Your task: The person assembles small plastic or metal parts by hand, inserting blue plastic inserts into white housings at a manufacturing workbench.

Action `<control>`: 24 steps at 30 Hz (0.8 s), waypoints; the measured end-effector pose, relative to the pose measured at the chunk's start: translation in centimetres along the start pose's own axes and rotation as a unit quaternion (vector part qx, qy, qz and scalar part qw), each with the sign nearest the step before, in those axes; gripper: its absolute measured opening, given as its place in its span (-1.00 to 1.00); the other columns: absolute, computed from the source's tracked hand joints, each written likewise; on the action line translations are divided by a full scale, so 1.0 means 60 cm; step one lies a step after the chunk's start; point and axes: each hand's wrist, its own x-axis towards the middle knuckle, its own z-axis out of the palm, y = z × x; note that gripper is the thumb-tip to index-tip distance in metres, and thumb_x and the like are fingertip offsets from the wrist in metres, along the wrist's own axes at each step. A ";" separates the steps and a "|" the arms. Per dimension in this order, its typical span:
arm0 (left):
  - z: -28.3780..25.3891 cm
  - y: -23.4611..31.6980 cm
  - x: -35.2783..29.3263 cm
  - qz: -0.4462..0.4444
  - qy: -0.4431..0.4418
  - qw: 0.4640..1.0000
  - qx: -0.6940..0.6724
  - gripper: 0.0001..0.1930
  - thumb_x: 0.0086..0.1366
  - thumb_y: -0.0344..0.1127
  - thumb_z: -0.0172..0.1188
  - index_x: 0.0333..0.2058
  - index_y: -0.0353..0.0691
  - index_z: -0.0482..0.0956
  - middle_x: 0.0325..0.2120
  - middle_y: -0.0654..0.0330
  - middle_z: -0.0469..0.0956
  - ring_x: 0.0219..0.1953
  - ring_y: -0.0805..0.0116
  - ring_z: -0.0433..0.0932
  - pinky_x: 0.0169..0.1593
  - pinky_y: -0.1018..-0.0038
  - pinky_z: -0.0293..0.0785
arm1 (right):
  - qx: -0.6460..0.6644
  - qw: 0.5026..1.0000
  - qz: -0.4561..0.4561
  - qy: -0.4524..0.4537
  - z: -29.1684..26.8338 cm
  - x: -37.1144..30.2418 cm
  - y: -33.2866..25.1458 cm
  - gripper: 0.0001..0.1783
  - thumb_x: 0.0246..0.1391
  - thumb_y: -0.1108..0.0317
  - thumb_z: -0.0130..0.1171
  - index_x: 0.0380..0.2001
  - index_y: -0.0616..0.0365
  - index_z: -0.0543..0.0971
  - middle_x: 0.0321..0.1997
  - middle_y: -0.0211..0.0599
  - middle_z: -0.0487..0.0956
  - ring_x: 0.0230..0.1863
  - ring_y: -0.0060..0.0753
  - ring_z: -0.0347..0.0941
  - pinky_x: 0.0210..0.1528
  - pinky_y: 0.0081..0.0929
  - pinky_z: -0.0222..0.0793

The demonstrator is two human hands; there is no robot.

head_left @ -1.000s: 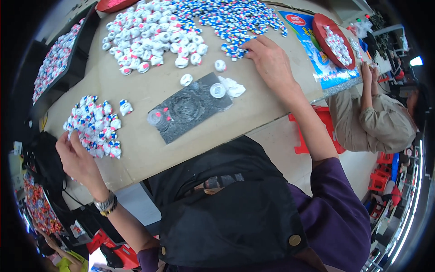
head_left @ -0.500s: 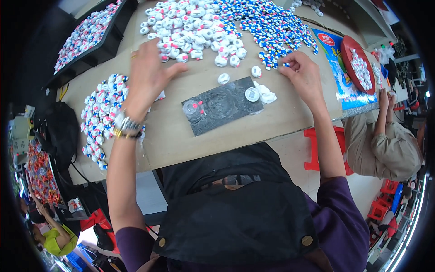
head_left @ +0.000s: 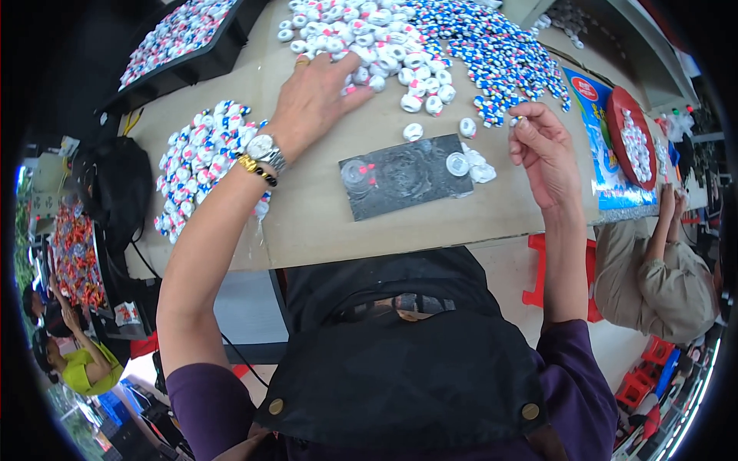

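My left hand (head_left: pixel 319 96): fingers spread at white pieces (head_left: pixel 390 55), tabletop (head_left: pixel 307 230) far edge | my right hand (head_left: pixel 547 154): fingertips pinching small pale piece (head_left: pixel 514 121), toward right edge, seemingly for its tininess | dark slab (head_left: pixel 407 177): near edge, apparently for reach

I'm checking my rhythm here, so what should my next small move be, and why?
Probably close the left hand on one piece of the white pile: that hand reaches into its near edge, while the right hand seems to pinch a small piece beside the blue-and-white pile.
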 end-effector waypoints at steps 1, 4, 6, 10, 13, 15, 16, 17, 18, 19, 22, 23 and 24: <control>-0.003 0.001 0.001 0.006 0.001 1.000 -0.004 -0.60 0.17 -0.01 0.25 -0.15 -0.13 0.48 -0.38 0.01 0.51 -0.26 -0.01 0.46 -0.19 0.17 0.40 | 0.029 0.999 0.012 -0.014 0.001 -0.002 0.001 -0.83 0.16 0.45 0.11 -0.17 0.20 0.54 -0.49 -0.50 0.46 -0.51 -0.71 0.35 -0.52 -0.74 0.27; -0.014 0.000 0.001 -0.015 -0.027 0.998 -0.049 -0.63 0.15 -0.04 0.26 -0.16 -0.14 0.51 -0.42 0.03 0.49 -0.31 0.04 0.47 -0.22 0.20 0.41 | 0.056 0.998 0.019 -0.008 0.007 -0.008 -0.006 -0.81 0.20 0.44 0.08 -0.14 0.23 0.54 -0.47 -0.45 0.49 -0.48 -0.68 0.39 -0.47 -0.72 0.35; -0.014 -0.006 0.003 0.007 -0.025 0.997 -0.066 -0.67 0.12 -0.14 0.29 -0.19 -0.16 0.53 -0.45 0.05 0.47 -0.37 0.09 0.48 -0.28 0.24 0.41 | 0.066 0.998 0.025 -0.002 0.009 -0.012 -0.009 -0.81 0.21 0.44 0.07 -0.13 0.24 0.54 -0.46 -0.43 0.50 -0.47 -0.67 0.41 -0.46 -0.71 0.37; -0.010 -0.011 -0.001 0.035 -0.013 0.992 -0.122 -0.68 0.05 -0.20 0.33 -0.21 -0.13 0.54 -0.48 0.07 0.47 -0.43 0.08 0.50 -0.35 0.24 0.43 | 0.046 0.999 0.016 -0.010 0.008 -0.018 -0.003 -0.80 0.21 0.43 0.08 -0.12 0.25 0.54 -0.41 -0.38 0.54 -0.44 -0.65 0.44 -0.41 -0.68 0.41; -0.004 -0.010 0.002 0.025 -0.010 0.985 -0.170 -0.71 0.02 -0.30 0.34 -0.23 -0.17 0.59 -0.48 0.06 0.49 -0.42 0.06 0.51 -0.33 0.26 0.45 | -0.007 1.000 -0.010 0.014 0.016 -0.022 -0.002 -0.81 0.19 0.46 0.08 -0.14 0.25 0.55 -0.39 -0.36 0.56 -0.42 -0.65 0.45 -0.37 -0.67 0.41; 0.001 -0.015 0.001 0.061 0.026 0.981 -0.181 -0.72 0.00 -0.36 0.34 -0.24 -0.20 0.63 -0.40 0.05 0.55 -0.37 0.09 0.55 -0.28 0.31 0.49 | -0.049 0.998 -0.025 0.037 0.020 -0.025 -0.001 -0.81 0.17 0.49 0.08 -0.16 0.26 0.55 -0.37 -0.35 0.57 -0.41 -0.65 0.46 -0.35 -0.66 0.41; 0.002 -0.016 -0.001 0.040 0.028 0.977 -0.208 -0.69 -0.01 -0.40 0.33 -0.21 -0.20 0.65 -0.32 0.03 0.60 -0.33 0.14 0.59 -0.24 0.35 0.51 | -0.081 0.995 -0.065 0.014 0.021 -0.025 0.000 -0.82 0.13 0.51 0.08 -0.19 0.26 0.56 -0.36 -0.34 0.58 -0.41 -0.65 0.46 -0.34 -0.66 0.41; 0.001 -0.018 -0.003 0.043 0.024 0.975 -0.217 -0.69 -0.01 -0.40 0.33 -0.21 -0.20 0.65 -0.32 0.03 0.60 -0.33 0.14 0.59 -0.24 0.35 0.51 | -0.113 0.988 -0.103 -0.010 0.023 -0.025 0.001 -0.82 0.10 0.54 0.08 -0.22 0.27 0.57 -0.35 -0.34 0.59 -0.41 -0.65 0.46 -0.33 -0.67 0.40; -0.004 -0.019 -0.001 0.023 0.020 0.977 -0.210 -0.69 -0.01 -0.41 0.31 -0.21 -0.20 0.65 -0.29 0.02 0.61 -0.33 0.17 0.59 -0.23 0.37 0.51 | -0.102 0.987 -0.125 -0.007 0.030 -0.024 0.003 -0.84 0.06 0.57 0.09 -0.28 0.28 0.59 -0.35 -0.35 0.59 -0.41 -0.66 0.45 -0.33 -0.67 0.39; -0.007 -0.019 0.001 0.003 0.016 0.979 -0.203 -0.69 -0.01 -0.42 0.29 -0.20 -0.19 0.66 -0.27 0.02 0.62 -0.32 0.19 0.60 -0.22 0.38 0.52 | -0.107 0.987 -0.121 0.001 0.032 -0.026 0.002 -0.84 0.06 0.57 0.09 -0.28 0.28 0.59 -0.35 -0.35 0.59 -0.41 -0.66 0.45 -0.33 -0.67 0.39; -0.029 -0.001 0.016 -0.094 -0.035 0.968 -0.232 -0.66 -0.03 -0.43 0.27 -0.19 -0.22 0.65 -0.45 0.02 0.61 -0.48 0.32 0.58 -0.33 0.44 0.49 | -0.204 0.964 -0.168 -0.018 0.037 -0.033 -0.002 -0.86 0.03 0.57 0.12 -0.32 0.26 0.62 -0.36 -0.38 0.60 -0.43 -0.62 0.47 -0.36 -0.63 0.39; -0.033 0.005 0.022 -0.180 -0.092 0.949 -0.242 -0.65 -0.03 -0.42 0.26 -0.18 -0.23 0.64 -0.52 0.04 0.59 -0.53 0.38 0.56 -0.37 0.47 0.47 | -0.208 0.964 -0.166 -0.012 0.038 -0.035 -0.003 -0.86 0.03 0.57 0.12 -0.32 0.26 0.62 -0.36 -0.38 0.60 -0.43 -0.62 0.47 -0.36 -0.63 0.39; -0.028 -0.005 0.021 -0.145 -0.076 0.958 -0.234 -0.64 0.03 -0.45 0.26 -0.12 -0.18 0.64 -0.44 0.24 0.60 -0.72 0.66 0.39 -0.66 0.61 0.29 | -0.276 0.936 -0.218 -0.023 0.043 -0.037 -0.003 -0.86 0.02 0.55 0.15 -0.30 0.25 0.61 -0.36 -0.36 0.60 -0.42 -0.58 0.49 -0.36 -0.60 0.40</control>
